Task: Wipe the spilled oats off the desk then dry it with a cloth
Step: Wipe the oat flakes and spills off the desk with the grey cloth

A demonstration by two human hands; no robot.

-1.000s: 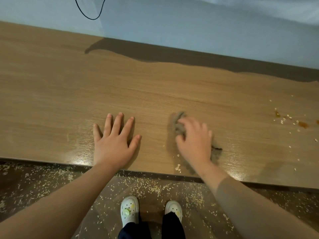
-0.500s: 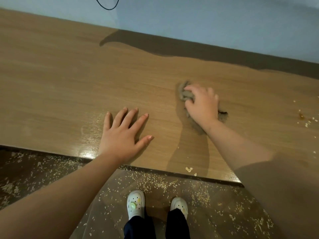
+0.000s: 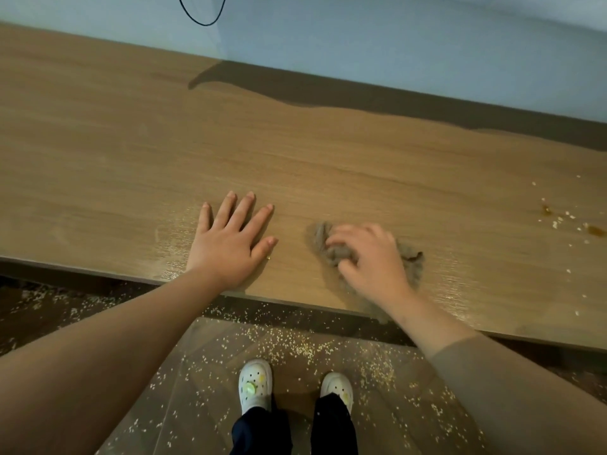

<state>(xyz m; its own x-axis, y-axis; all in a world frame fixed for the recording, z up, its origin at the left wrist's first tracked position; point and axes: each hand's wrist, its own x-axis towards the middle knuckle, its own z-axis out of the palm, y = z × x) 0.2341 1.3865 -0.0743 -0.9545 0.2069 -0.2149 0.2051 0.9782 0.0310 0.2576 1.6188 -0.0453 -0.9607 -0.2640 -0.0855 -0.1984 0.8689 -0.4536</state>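
Note:
A long wooden desk (image 3: 131, 142) fills the view. My right hand (image 3: 371, 261) grips a crumpled grey-brown cloth (image 3: 323, 243) with curled fingers and presses it on the desk near the front edge. My left hand (image 3: 230, 244) lies flat on the desk, fingers spread, a little to the left of the cloth. Scattered oats (image 3: 558, 221) and brown wet spots (image 3: 596, 230) sit on the desk at the far right. A wet sheen shows on the wood around both hands.
Many oats (image 3: 295, 348) lie on the floor below the desk's front edge, around my white shoes (image 3: 254, 384). A pale wall (image 3: 394, 44) runs behind the desk, with a black cable (image 3: 200, 19) hanging at the top.
My right hand pushed the cloth away across the desk, then drew it back toward the front edge. The small clump of oats at the edge is gone. My left hand stayed flat.

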